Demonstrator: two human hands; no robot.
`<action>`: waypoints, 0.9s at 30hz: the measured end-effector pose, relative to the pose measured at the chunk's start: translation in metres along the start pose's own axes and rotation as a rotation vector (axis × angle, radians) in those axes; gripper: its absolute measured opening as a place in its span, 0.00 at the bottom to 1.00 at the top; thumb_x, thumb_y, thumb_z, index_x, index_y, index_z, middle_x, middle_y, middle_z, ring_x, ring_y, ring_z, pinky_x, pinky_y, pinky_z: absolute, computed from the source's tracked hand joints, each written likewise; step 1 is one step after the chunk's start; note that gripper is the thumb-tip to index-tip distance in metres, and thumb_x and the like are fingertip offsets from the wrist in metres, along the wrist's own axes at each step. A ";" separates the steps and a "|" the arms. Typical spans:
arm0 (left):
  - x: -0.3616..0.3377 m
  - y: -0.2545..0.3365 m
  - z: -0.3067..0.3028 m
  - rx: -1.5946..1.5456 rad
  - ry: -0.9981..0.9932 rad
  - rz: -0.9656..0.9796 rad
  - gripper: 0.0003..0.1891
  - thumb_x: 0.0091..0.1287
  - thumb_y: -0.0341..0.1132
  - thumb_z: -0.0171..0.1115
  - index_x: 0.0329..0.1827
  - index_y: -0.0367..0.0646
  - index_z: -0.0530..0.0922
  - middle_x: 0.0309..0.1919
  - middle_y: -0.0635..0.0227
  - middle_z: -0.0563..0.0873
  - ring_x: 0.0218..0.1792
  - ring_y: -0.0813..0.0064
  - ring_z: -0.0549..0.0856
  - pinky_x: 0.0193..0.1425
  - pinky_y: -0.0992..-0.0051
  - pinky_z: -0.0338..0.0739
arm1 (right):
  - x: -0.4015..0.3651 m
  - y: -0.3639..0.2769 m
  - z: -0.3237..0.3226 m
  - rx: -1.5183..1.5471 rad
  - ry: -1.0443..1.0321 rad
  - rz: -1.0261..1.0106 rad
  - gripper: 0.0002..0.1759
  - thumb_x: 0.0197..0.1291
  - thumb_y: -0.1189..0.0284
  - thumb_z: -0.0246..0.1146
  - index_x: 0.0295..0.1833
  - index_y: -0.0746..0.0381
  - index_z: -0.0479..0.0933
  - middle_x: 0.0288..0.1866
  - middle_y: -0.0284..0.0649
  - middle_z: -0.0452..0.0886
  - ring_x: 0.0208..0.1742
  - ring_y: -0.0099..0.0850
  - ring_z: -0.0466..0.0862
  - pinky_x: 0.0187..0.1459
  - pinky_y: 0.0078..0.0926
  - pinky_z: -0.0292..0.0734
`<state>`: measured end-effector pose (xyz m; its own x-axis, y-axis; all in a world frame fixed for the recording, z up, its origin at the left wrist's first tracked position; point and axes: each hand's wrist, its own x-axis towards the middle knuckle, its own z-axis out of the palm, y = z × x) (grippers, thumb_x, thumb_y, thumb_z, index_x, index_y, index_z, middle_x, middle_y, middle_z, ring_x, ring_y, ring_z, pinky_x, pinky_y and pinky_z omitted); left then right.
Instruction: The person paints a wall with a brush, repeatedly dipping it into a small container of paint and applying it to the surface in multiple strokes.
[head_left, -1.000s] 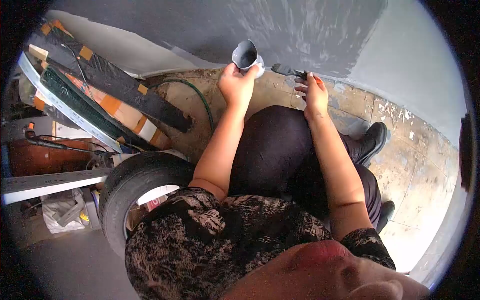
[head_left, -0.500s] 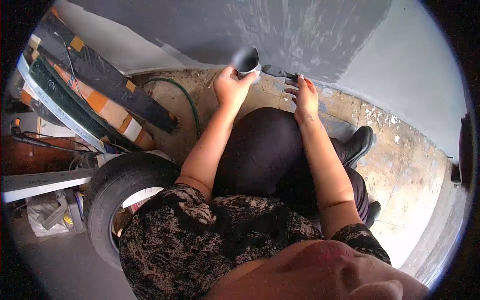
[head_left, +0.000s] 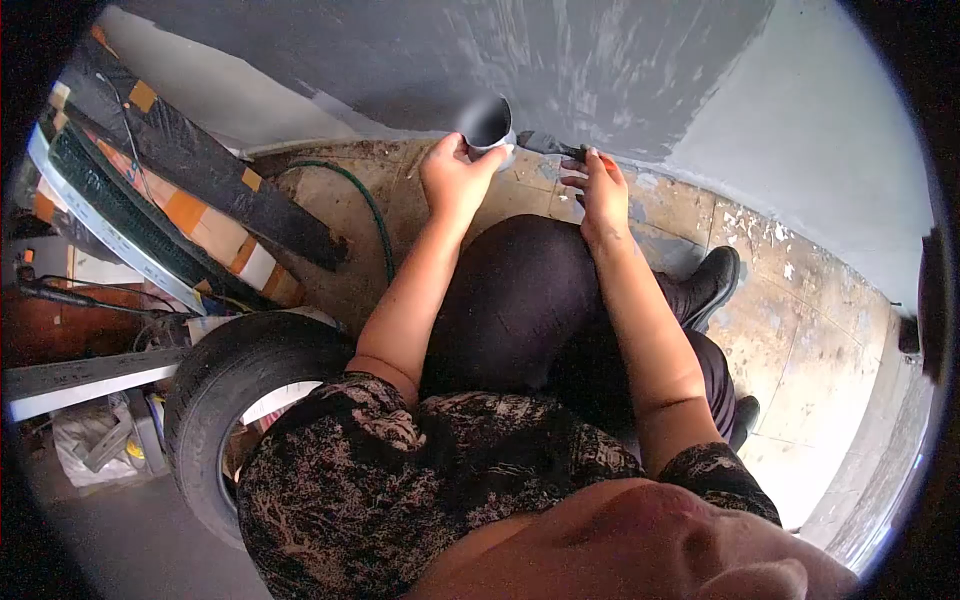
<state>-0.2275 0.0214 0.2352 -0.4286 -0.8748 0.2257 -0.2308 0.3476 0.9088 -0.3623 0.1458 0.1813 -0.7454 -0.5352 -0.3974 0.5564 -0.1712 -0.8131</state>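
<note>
My left hand (head_left: 457, 178) is closed around a small cup (head_left: 506, 150), which is tilted with its dark opening up; grey paint marks its outside. Between the fingers of my right hand (head_left: 602, 190) is the handle of a paintbrush (head_left: 545, 143). The brush's dark bristles point left, with their tip right at the cup's side. Beyond both hands stands a wall (head_left: 420, 70) with a dark grey painted area, streaky toward the right.
A tire (head_left: 200, 400) stands at my left, below long taped boxes (head_left: 215, 165) leaning there. A green hose (head_left: 375, 205) curves over the stained tile floor (head_left: 775, 320). My black shoe (head_left: 715, 285) rests to the right, near the wall's pale grey part (head_left: 830, 150).
Both hands, the cup and the brush appear slightly further left, along with a small shift of the whole view. The holds stay the same.
</note>
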 end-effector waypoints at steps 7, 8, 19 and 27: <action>0.000 -0.001 -0.001 0.023 -0.001 -0.019 0.19 0.51 0.33 0.79 0.43 0.33 0.85 0.37 0.60 0.91 0.38 0.76 0.88 0.44 0.74 0.80 | -0.007 -0.007 0.004 -0.023 0.016 0.043 0.14 0.72 0.61 0.57 0.53 0.59 0.76 0.40 0.36 0.87 0.35 0.29 0.83 0.41 0.29 0.69; 0.000 0.000 0.000 0.020 -0.002 -0.013 0.19 0.51 0.34 0.79 0.43 0.32 0.85 0.37 0.60 0.91 0.38 0.76 0.88 0.44 0.74 0.80 | -0.007 -0.009 0.004 -0.033 0.017 0.045 0.14 0.72 0.60 0.57 0.53 0.59 0.76 0.40 0.36 0.87 0.35 0.29 0.84 0.41 0.29 0.69; 0.002 -0.007 0.000 0.067 0.003 -0.020 0.20 0.50 0.36 0.79 0.41 0.34 0.85 0.36 0.61 0.90 0.36 0.74 0.88 0.43 0.73 0.80 | -0.009 -0.012 0.005 -0.062 0.007 0.045 0.15 0.71 0.59 0.57 0.53 0.57 0.75 0.41 0.35 0.86 0.36 0.27 0.84 0.40 0.28 0.65; 0.001 -0.006 0.000 0.046 0.009 0.012 0.19 0.50 0.38 0.79 0.41 0.35 0.85 0.34 0.62 0.90 0.36 0.74 0.88 0.42 0.73 0.80 | -0.013 -0.018 0.011 0.001 0.040 0.017 0.14 0.73 0.67 0.56 0.50 0.69 0.74 0.38 0.45 0.84 0.34 0.33 0.84 0.36 0.28 0.81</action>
<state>-0.2269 0.0185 0.2295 -0.4241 -0.8732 0.2402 -0.2653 0.3734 0.8889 -0.3586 0.1469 0.2054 -0.7498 -0.5046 -0.4281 0.5695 -0.1627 -0.8057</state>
